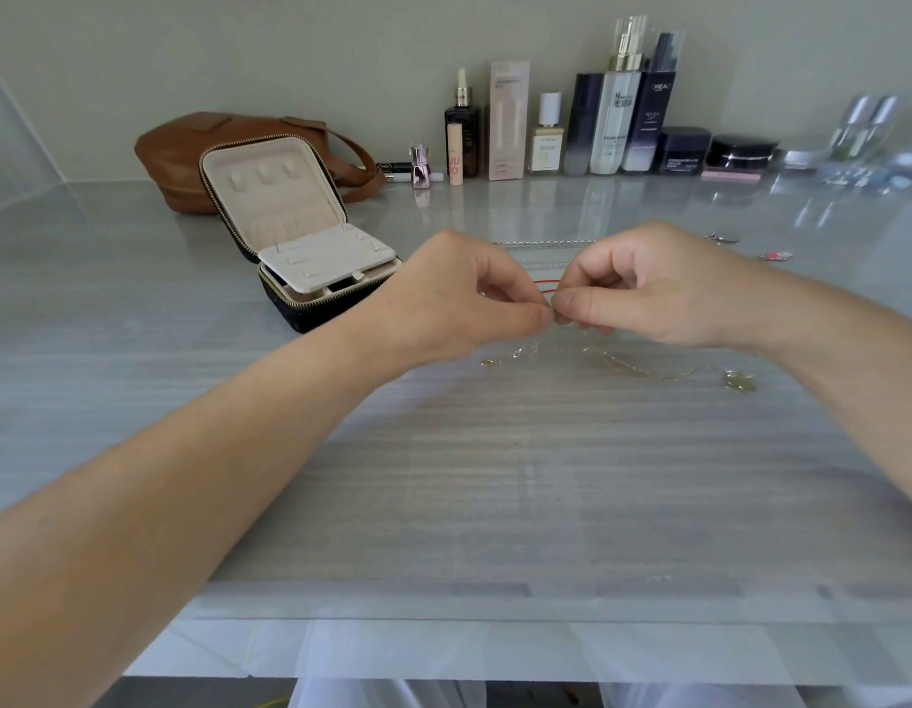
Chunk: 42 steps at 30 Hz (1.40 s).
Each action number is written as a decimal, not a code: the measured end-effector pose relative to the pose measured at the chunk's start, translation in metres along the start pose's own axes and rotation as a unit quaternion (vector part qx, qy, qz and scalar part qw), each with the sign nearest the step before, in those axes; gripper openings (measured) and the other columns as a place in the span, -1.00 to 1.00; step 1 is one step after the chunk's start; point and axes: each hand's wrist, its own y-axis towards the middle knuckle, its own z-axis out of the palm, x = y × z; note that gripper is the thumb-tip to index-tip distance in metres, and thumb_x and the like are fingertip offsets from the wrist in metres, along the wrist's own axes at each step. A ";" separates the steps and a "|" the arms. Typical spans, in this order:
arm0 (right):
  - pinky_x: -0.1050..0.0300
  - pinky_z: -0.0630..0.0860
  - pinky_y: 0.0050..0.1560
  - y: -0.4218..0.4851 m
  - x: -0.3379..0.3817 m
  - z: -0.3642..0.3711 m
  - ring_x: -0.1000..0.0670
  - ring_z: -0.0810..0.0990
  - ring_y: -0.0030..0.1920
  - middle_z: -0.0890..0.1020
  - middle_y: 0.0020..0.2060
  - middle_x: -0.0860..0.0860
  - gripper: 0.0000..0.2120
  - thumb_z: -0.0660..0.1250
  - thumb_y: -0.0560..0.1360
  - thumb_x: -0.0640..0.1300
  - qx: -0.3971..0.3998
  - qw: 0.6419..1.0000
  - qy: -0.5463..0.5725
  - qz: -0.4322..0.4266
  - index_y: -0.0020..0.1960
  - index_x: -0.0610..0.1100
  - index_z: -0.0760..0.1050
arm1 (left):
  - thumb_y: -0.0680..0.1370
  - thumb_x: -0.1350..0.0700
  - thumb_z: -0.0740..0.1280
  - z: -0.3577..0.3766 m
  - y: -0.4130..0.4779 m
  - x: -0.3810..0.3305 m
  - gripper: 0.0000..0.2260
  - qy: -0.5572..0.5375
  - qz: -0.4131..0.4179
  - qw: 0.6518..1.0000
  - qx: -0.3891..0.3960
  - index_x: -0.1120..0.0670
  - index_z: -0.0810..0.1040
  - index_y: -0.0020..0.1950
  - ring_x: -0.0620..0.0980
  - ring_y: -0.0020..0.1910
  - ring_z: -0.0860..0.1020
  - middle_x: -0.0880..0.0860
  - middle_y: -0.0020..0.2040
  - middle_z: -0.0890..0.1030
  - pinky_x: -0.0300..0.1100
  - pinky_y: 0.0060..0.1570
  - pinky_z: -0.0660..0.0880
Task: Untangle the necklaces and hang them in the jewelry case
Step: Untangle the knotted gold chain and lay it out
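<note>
Fingers (525,315) of the left hand (459,298) and right hand (663,288) meet tip to tip, pinching a gold chain (648,371) that trails onto the table (443,477) at 5 o'clock. A red cord (543,283) loops between them. The open case (300,232) stands at 10 o'clock.

Left hand (464,298): pinches the necklace tangle (545,286).
Right hand (663,288): pinches the same tangle, fingertips meeting the left's.
Gold chain (648,369): lies on the table (443,477), 5 o'clock of the hands.
Jewelry case (300,232): open, 10 o'clock.
Silver chain (546,243): 12 o'clock.

Home dressing table (443,477): cosmetics bottles (615,120), handbag (188,150).
</note>
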 end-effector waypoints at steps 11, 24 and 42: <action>0.02 0.47 -0.18 0.000 -0.001 0.000 -0.04 0.47 -0.28 0.62 -0.20 -0.27 -0.82 0.32 0.46 -0.06 0.005 1.000 0.005 -0.006 -0.17 -0.17 0.60 | 0.41 0.14 0.41 0.000 -0.002 -0.006 -0.85 0.000 -0.021 1.000 0.000 -0.07 0.63 -0.34 -0.02 -0.32 0.41 0.14 -0.29 0.61 -0.16 -0.30 0.34; 0.07 0.51 -0.11 0.001 -0.002 0.001 0.13 0.51 -0.34 0.64 -0.26 -0.07 -0.88 0.28 0.44 -0.12 0.005 1.000 0.020 -0.003 -0.24 -0.03 0.56 | 0.40 0.20 0.43 -0.001 0.000 -0.004 -0.83 -0.007 -0.031 0.999 -0.013 -0.06 0.62 -0.33 -0.04 -0.37 0.39 -0.09 -0.45 0.51 -0.25 -0.42 0.30; 0.28 0.43 -0.27 0.003 -0.007 -0.002 0.15 0.48 -0.38 0.58 -0.38 0.06 -0.90 0.36 0.39 -0.24 0.008 0.998 0.059 0.002 -0.26 -0.07 0.54 | 0.36 0.14 0.48 -0.004 -0.003 -0.007 -0.91 -0.023 -0.043 0.999 -0.013 -0.01 0.65 -0.34 -0.03 -0.34 0.41 -0.01 -0.39 0.58 -0.12 -0.27 0.34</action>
